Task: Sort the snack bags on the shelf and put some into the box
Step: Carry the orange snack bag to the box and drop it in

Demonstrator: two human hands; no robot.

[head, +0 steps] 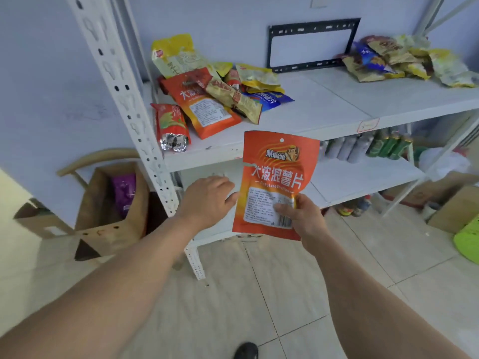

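My right hand (pixel 300 216) pinches the lower right corner of an orange snack bag (pixel 274 177), held upright in front of the white shelf (pixel 324 110). My left hand (pixel 207 198) reaches toward the bag's left edge with relaxed fingers, its fingertips just at the edge. A pile of snack bags (pixel 215 94) lies at the shelf's left end, among them a second orange bag and a red one near the front edge. Another pile of bags (pixel 404 60) lies at the far right. An open cardboard box (pixel 103 218) stands on the floor left of the shelf, with a purple bag (pixel 124 193) inside.
A perforated white upright (pixel 129 112) stands between the box and the shelf. Bottles (pixel 368 149) line a lower shelf. A black metal frame (pixel 311 45) leans against the wall. More cartons (pixel 453 211) and a green basket (pixel 469 242) sit on the floor at right.
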